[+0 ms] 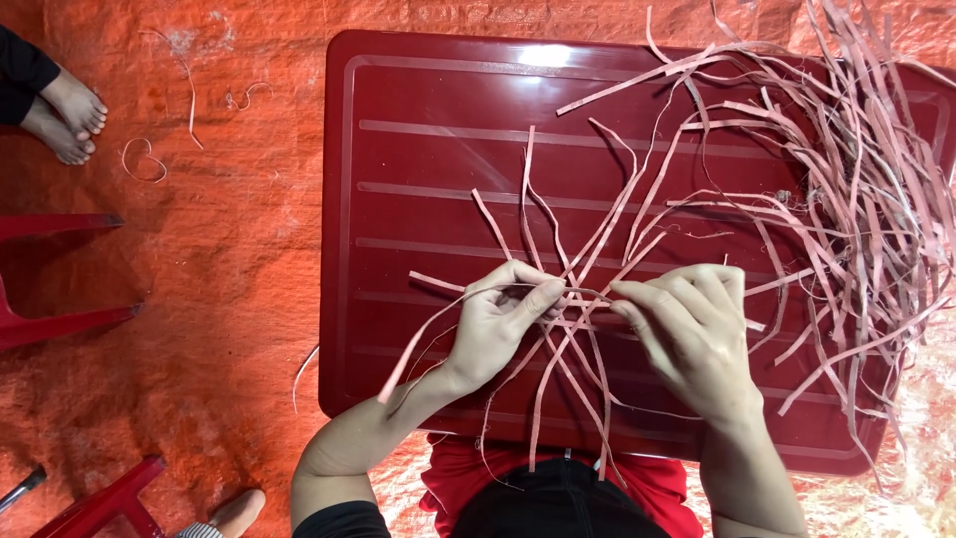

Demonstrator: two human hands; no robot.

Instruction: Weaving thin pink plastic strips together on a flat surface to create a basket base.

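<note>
strips (558,299) crossed on red table (418,159); left hand (498,319) and right hand (687,319) grip pinching them.

The pile of pink strips (856,189) runs off the right and top edges. The left hand (498,319) hides where the crossing strips meet beneath it. Another person's feet (65,115) are cut off at the left edge.

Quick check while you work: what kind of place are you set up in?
Probably an informal floor-level craft spot, not a factory bench: a low red plastic table on an orange tarp, loose pink strips, and another person's bare feet nearby.
</note>
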